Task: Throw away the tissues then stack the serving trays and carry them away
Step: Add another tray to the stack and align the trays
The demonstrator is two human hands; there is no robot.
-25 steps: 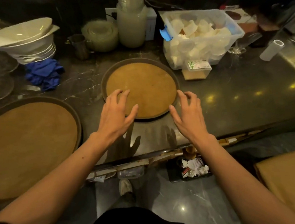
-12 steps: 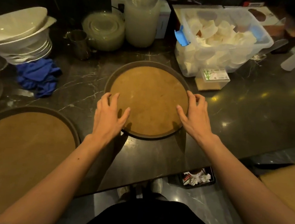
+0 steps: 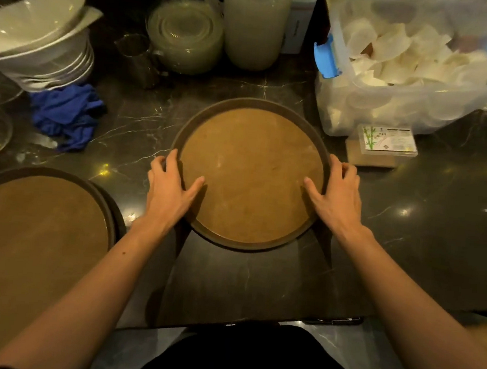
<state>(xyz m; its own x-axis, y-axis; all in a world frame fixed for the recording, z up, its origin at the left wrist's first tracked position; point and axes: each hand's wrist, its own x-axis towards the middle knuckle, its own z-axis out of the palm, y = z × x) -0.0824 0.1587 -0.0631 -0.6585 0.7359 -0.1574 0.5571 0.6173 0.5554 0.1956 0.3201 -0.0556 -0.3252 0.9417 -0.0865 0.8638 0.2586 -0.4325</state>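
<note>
A round serving tray with a brown cork face and dark rim lies in the middle of the dark marble counter. My left hand grips its left rim, thumb on the cork and fingers curled over the edge. On the opposite rim my right hand holds it the same way. A larger round tray, with a second rim showing under it, sits at the near left. No tissues lie on either tray.
A clear plastic bin of white paper items stands at the back right, a small box in front of it. Stacked white bowls, a blue cloth, a metal cup, lids and a tall plastic container line the back.
Both hands moved outward from above the tray's near edge and closed on its left and right rims. The view has shifted closer over the counter.
</note>
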